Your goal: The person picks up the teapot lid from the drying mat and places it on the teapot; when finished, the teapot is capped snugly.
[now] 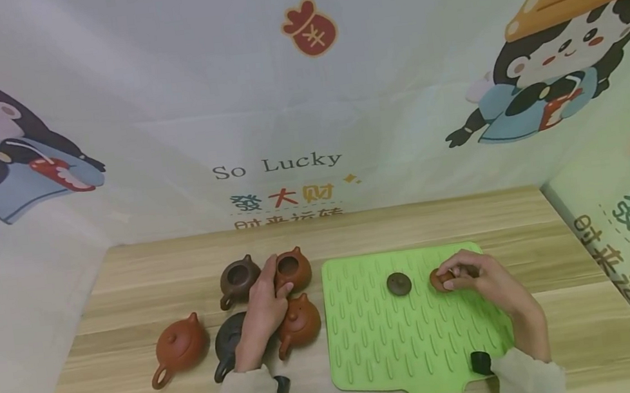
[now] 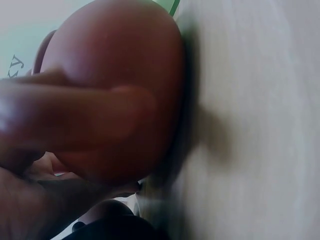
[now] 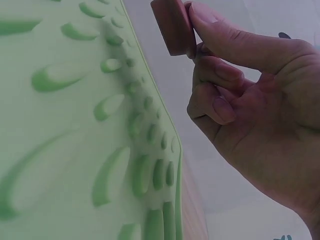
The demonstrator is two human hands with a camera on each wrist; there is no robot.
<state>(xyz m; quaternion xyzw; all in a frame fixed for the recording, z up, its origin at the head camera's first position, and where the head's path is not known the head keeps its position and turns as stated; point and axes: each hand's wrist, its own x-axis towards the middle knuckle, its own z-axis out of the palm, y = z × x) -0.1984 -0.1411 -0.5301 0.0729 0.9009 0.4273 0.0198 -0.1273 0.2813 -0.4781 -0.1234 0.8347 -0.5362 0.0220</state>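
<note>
My left hand (image 1: 261, 313) grips a lidless red-brown teapot (image 1: 300, 269), index finger along its side and thumb near its handle. In the left wrist view that rounded teapot (image 2: 125, 40) fills much of the frame, close over the table. My right hand (image 1: 484, 274) pinches a small red-brown teapot lid (image 3: 172, 27) between thumb and fingers, over the right part of the green mat (image 1: 419, 346). A dark brown lid (image 1: 399, 284) lies on the mat left of it. Beside my left hand stands a lidless dark brown teapot (image 1: 237, 280).
Nearer me stand a lidded red-brown teapot (image 1: 303, 324) and a black teapot (image 1: 227, 339), partly hidden by my left forearm. Another lidded red-brown teapot (image 1: 180, 345) stands further left. The wooden table (image 1: 584, 302) meets a printed cloth backdrop (image 1: 169, 142) at the back.
</note>
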